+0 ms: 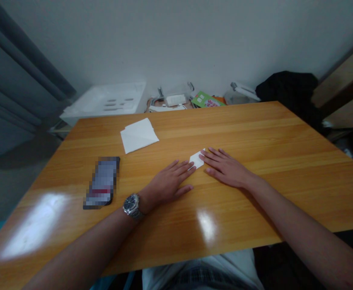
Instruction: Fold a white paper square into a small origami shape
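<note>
A small folded piece of white paper [197, 160] lies flat on the wooden table [243, 129], between my two hands. The fingertips of my left hand [171, 182] rest on its left end, fingers stretched out and the palm down. My right hand [226, 167] lies flat with spread fingers, its fingertips over the paper's right end. Parts of both ends are hidden under the fingers. Farther back on the left, a stack of white paper sheets [139, 135] lies on the table, apart from both hands.
A phone [102, 183] with a blurred screen lies left of my left hand. Behind the table stand a white foam tray [113, 98], a green booklet [206, 100] and assorted small items. A black cloth-like heap [287, 88] is at the back right.
</note>
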A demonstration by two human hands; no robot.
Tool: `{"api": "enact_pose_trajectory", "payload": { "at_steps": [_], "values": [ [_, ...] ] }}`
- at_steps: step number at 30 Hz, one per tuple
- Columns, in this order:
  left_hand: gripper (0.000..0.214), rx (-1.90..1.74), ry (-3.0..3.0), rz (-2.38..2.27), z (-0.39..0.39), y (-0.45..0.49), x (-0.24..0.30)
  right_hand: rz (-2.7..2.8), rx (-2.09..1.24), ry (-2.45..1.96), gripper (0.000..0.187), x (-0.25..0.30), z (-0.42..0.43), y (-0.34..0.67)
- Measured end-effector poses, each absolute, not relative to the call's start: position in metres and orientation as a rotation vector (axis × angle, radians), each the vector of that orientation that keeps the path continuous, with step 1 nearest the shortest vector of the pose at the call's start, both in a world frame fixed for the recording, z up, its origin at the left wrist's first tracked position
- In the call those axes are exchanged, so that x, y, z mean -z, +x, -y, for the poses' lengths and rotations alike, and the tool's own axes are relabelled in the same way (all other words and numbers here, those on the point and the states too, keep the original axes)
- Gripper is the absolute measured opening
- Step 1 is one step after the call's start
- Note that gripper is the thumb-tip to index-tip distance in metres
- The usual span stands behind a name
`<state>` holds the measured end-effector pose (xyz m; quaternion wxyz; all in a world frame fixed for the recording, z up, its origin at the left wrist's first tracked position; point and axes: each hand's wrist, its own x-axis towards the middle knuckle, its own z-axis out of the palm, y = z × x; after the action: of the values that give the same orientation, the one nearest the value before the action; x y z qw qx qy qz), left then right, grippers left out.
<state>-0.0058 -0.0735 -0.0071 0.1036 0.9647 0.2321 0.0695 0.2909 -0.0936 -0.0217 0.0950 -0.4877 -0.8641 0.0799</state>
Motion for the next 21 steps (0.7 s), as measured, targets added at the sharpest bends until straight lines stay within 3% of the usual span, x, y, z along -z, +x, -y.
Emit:
{"api": "enact_pose_trajectory", "payload": {
  "at_steps": [21],
  "values": [
    [0.06, -0.213, 2.847, -0.727, 0.0734, -0.0059, 0.0057, 2.669, -0.222, -1.325, 0.072, 0.0192, 0.0947, 0.2964]
  ]
}}
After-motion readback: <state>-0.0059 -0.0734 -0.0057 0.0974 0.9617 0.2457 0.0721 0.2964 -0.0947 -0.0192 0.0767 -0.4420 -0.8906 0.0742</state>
